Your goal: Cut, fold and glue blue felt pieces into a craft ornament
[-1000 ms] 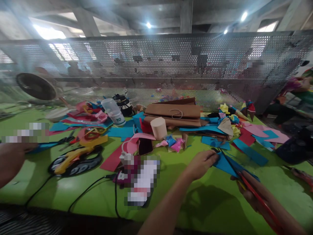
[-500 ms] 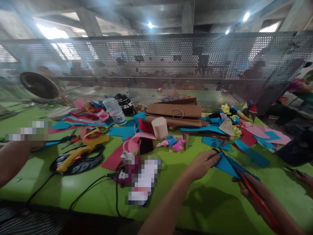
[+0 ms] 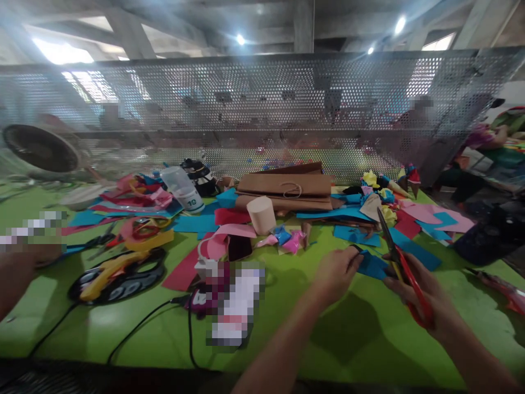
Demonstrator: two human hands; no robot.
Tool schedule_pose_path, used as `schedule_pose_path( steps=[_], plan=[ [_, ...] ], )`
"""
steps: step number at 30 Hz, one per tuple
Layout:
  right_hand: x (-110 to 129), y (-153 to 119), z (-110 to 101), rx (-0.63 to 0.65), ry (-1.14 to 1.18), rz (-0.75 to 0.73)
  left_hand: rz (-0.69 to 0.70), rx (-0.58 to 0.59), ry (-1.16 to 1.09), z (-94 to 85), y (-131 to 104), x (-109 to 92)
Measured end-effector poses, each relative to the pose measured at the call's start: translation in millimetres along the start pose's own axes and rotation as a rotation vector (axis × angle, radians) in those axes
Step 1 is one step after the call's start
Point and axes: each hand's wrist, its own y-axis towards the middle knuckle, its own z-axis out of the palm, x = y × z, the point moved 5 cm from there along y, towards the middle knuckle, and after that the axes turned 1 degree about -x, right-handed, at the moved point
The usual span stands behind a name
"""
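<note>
My left hand (image 3: 334,276) pinches the left end of a small blue piece (image 3: 372,265) above the green table (image 3: 287,339). Red-handled scissors (image 3: 412,284) are in my right hand (image 3: 422,290), their blades pointing up and away, clear of the blue piece's middle. The fingertips of that hand are also at the piece's right end. Beyond my hands lie blue sheets (image 3: 416,250) and small pink and blue shiny pieces (image 3: 291,239).
A pixelated phone (image 3: 238,306), a yellow glue gun (image 3: 117,273) on a black tray and cords are left of my hands. Another person's hand (image 3: 41,254) is at far left. Brown folded sheets (image 3: 283,189), a cream roll (image 3: 261,215) and a plastic cup (image 3: 182,189) stand behind.
The scissors have come away from the blue piece, and their blades have swung upward. The blue piece looks smaller and more folded. The view has shifted slightly to the right.
</note>
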Motion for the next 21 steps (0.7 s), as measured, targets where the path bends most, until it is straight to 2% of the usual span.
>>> schedule_pose_path(
  steps=[4,7,16,21],
  plan=[
    [-2,7,7,-0.060,0.046,0.021,-0.032,0.015,-0.056,0.6,0,1],
    [-5,9,7,-0.031,0.038,0.037,-0.051,0.059,-0.222,1.0,-2,4],
    [6,11,3,0.049,-0.088,-0.048,-0.275,0.317,-0.805,13.5,-7,16],
    [4,10,8,0.087,-0.131,-0.093,-0.328,0.380,-0.784,22.1,-9,17]
  ],
)
